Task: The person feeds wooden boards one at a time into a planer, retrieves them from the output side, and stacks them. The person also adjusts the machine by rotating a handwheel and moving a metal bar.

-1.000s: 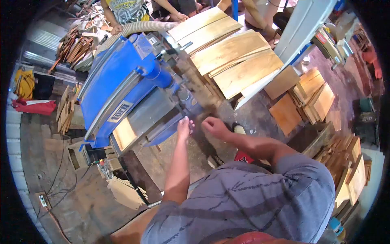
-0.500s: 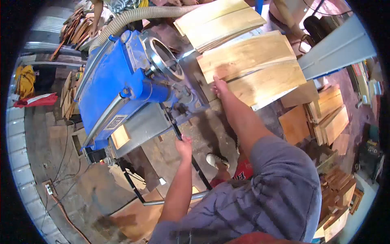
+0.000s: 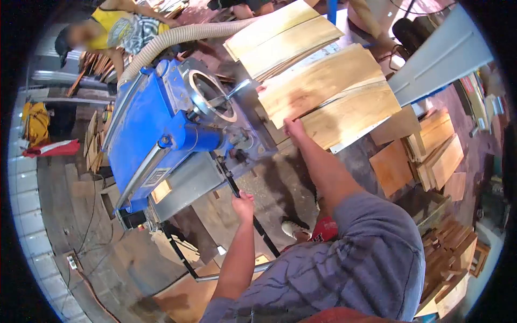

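Observation:
A blue woodworking machine (image 3: 142, 126) with a metal handwheel (image 3: 212, 97) stands at the left. A metal table extends from it, edged by a black rail (image 3: 261, 234). My left hand (image 3: 244, 205) is closed around that rail. My right hand (image 3: 294, 129) is at the near left corner of a stack of pale wooden boards (image 3: 334, 89), its fingers curled. Whether they grip a board edge is hidden. A second stack of boards (image 3: 285, 35) lies just beyond the first.
A ribbed hose (image 3: 188, 33) runs behind the machine. Another person in a yellow top (image 3: 110, 27) leans in at upper left. More cut boards (image 3: 436, 148) stand on the floor at right, with scrap wood (image 3: 447, 253) below. A cable (image 3: 89, 282) lies at lower left.
The other person has come into view at upper left. My right hand's fingers have curled in at the board corner. My left hand stays on the rail, and the view has shifted slightly.

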{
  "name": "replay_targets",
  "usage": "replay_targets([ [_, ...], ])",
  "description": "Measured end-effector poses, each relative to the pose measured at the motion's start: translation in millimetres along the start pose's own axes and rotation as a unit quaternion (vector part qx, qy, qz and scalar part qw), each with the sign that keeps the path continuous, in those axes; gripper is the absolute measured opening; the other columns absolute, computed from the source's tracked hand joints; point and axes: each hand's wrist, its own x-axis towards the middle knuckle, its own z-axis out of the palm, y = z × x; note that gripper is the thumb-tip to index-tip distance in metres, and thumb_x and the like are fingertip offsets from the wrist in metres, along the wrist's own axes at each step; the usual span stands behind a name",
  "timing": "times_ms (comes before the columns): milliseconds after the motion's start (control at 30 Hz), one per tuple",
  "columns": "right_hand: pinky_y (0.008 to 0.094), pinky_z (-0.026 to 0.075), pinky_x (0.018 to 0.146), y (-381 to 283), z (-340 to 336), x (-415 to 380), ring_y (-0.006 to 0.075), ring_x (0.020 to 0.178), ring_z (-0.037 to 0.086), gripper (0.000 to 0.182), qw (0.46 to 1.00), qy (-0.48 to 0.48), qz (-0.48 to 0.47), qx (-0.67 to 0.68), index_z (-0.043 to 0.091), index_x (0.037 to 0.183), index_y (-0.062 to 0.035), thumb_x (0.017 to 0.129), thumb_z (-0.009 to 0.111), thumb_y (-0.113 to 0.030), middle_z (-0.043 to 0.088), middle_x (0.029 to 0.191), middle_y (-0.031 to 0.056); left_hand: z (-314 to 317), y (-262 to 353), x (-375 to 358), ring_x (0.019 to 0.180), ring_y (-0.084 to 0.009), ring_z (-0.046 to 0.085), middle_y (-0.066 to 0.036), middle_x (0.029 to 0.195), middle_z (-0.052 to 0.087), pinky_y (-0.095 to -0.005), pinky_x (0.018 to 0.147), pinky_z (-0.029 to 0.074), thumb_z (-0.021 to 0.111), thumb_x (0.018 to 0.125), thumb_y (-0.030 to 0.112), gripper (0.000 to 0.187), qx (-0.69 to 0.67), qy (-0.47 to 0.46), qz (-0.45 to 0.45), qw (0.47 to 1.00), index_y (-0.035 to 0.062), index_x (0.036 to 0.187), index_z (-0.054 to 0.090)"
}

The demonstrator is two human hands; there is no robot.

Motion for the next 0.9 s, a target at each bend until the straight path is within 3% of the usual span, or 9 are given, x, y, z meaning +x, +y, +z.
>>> replay_targets([
  [100, 0.0304, 0.049, 0.057, -17.6, -49.3, -37.5, 0.0151, 0.063, 0.061, 0.015, 0.986, -0.147, -0.048, -0.069, 0.061, 0.091, -0.0036, 0.086, 0.062, -0.018, 0.063, 0.076, 0.0062, -0.5, -14.2, 6.3, 0.055, -0.0181, 0.063, -0.011, 0.069, 0.063, -0.0319, 0.052, 0.052, 0.048, 0.099, 0.015, 0.019, 0.025, -0.008, 0.012, 1.0, -0.0034, 0.099, 0.052],
  [233, 0.0327, 0.052, 0.073, -47.8, -110.5, -143.3, 0.0147, 0.091, 0.06, 0.032, 0.984, -0.167, -0.03, 0.058, 0.053, 0.115, -0.0014, 0.087, 0.061, -0.016, 0.061, 0.109, 0.0079, 0.3, -22.0, 11.6, 0.054, -0.0182, 0.063, -0.011, 0.068, 0.064, -0.0324, 0.051, 0.051, 0.049, 0.099, 0.016, 0.02, 0.008, -0.021, 0.029, 0.999, -0.0035, 0.098, 0.052],
  [367, 0.0336, 0.052, 0.08, -34.7, -170.8, -242.3, 0.0173, 0.097, 0.06, 0.048, 0.976, -0.213, 0.006, 0.031, 0.043, 0.134, -0.0023, 0.089, 0.059, -0.008, 0.059, 0.117, 0.0059, 7.0, -41.4, 30.7, 0.054, -0.0198, 0.063, -0.012, 0.068, 0.064, -0.0336, 0.051, 0.051, 0.05, 0.098, 0.017, 0.02, -0.006, -0.028, 0.047, 0.998, -0.0035, 0.097, 0.052],
  [433, 0.0299, 0.05, 0.076, -4.5, -196.2, -278.9, 0.0128, 0.095, 0.057, 0.045, 0.963, -0.187, -0.044, -0.19, 0.046, 0.133, -0.0033, 0.089, 0.058, -0.006, 0.059, 0.11, 0.0015, 6.8, -42.5, 28.2, 0.055, -0.0209, 0.064, -0.013, 0.069, 0.064, -0.0339, 0.05, 0.051, 0.051, 0.097, 0.016, 0.02, -0.025, -0.036, 0.043, 0.998, -0.0036, 0.097, 0.052],
  [533, 0.0264, 0.046, 0.071, -30.2, -178.2, -370.9, 0.0095, 0.087, 0.054, 0.041, 0.923, -0.22, -0.066, -0.309, 0.049, 0.129, -0.0034, 0.088, 0.057, -0.005, 0.059, 0.102, -0.0011, -0.3, -26.8, 16.1, 0.078, -0.0259, 0.067, -0.017, 0.087, 0.066, -0.0362, 0.069, 0.054, 0.054, 0.095, 0.017, 0.024, -0.016, -0.031, 0.085, 0.996, -0.0045, 0.106, 0.054],
  [600, 0.0246, 0.045, 0.069, -23.8, -166.0, -405.3, 0.0079, 0.082, 0.052, 0.039, 0.879, -0.259, -0.111, -0.385, 0.05, 0.126, -0.0037, 0.088, 0.056, -0.004, 0.058, 0.098, -0.0023, -3.5, -9.2, 0.7, 0.109, -0.0236, 0.059, -0.016, 0.117, 0.061, -0.0364, 0.093, 0.047, 0.051, 0.095, 0.013, 0.032, 0.062, 0.177, 0.328, 0.926, -0.0018, 0.124, 0.052],
  [733, 0.0325, 0.047, 0.072, 12.7, -148.1, -456.1, 0.0149, 0.081, 0.052, 0.039, 0.864, -0.237, -0.116, -0.429, 0.049, 0.12, -0.0003, 0.083, 0.058, -0.006, 0.06, 0.091, 0.0044, -59.6, 45.3, -64.5, 0.126, -0.0272, 0.046, -0.016, 0.136, 0.049, -0.0403, 0.108, 0.033, 0.055, 0.094, 0.017, 0.048, -0.192, -0.169, 0.329, 0.909, -0.0005, 0.136, 0.042],
  [833, 0.0337, 0.047, 0.086, 12.1, -61.4, -532.7, 0.0201, 0.101, 0.057, 0.056, 0.832, -0.228, -0.147, -0.485, 0.043, 0.132, -0.0003, 0.079, 0.059, -0.005, 0.059, 0.113, 0.0161, -107.7, 60.7, -104.0, 0.131, -0.0254, 0.042, -0.014, 0.142, 0.044, -0.0383, 0.108, 0.032, 0.05, 0.099, 0.026, 0.057, -0.404, -0.316, 0.293, 0.807, 0.003, 0.146, 0.029],
  [900, 0.0344, 0.041, 0.1, 39.7, -3.8, -567.3, 0.0237, 0.128, 0.045, 0.073, 0.756, -0.244, -0.348, -0.498, 0.029, 0.145, 0.0008, 0.076, 0.053, 0.001, 0.041, 0.14, 0.0186, -131.7, 42.9, -95.7, 0.136, -0.0251, 0.036, -0.011, 0.149, 0.036, -0.038, 0.108, 0.032, 0.046, 0.1, 0.034, 0.061, -0.52, -0.343, 0.206, 0.754, 0.0069, 0.149, 0.023],
])
